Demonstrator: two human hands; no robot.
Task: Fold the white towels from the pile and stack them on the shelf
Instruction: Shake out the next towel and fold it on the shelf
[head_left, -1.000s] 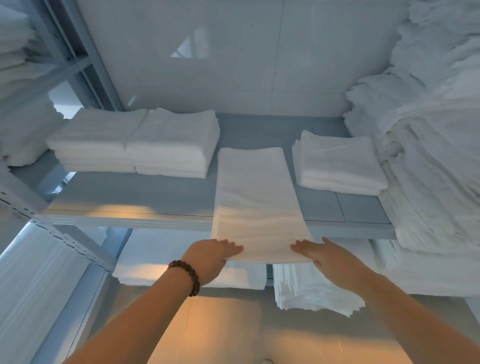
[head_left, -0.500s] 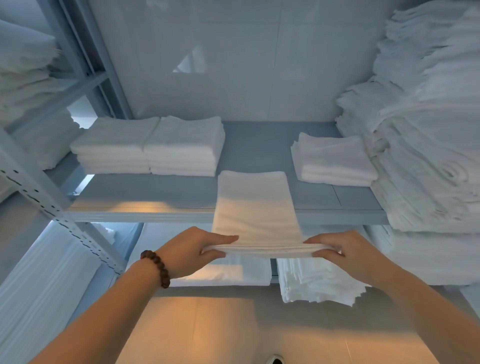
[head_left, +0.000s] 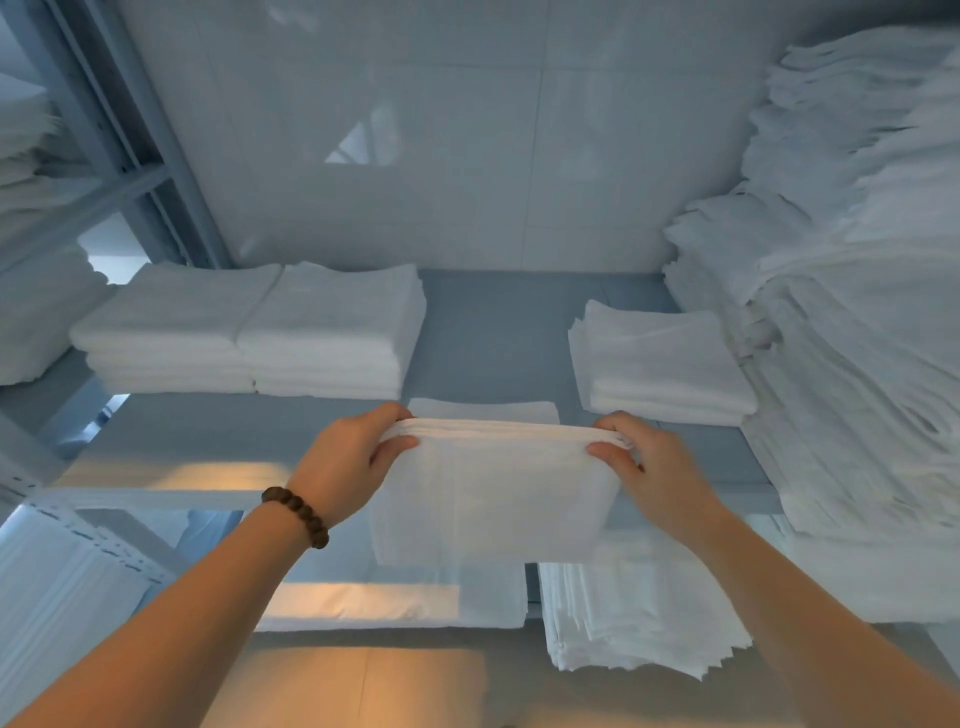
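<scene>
I hold a white towel by its near end, lifted and folded over toward the back; its far end still lies on the grey shelf. My left hand, with a bead bracelet on the wrist, pinches the left corner. My right hand pinches the right corner. A big loose pile of white towels fills the shelf's right side. A low stack of folded towels sits right of centre. Two taller folded stacks stand side by side at the left.
A tiled wall closes the back. A metal upright stands at the left, with more towels beyond it. Below the shelf lie further towel stacks on a lower level, and white linen at the lower left.
The towel lay flat along the shelf with my hands at its near edge. Both hands gripped that edge, lifted it and carried it forward over the rest.
</scene>
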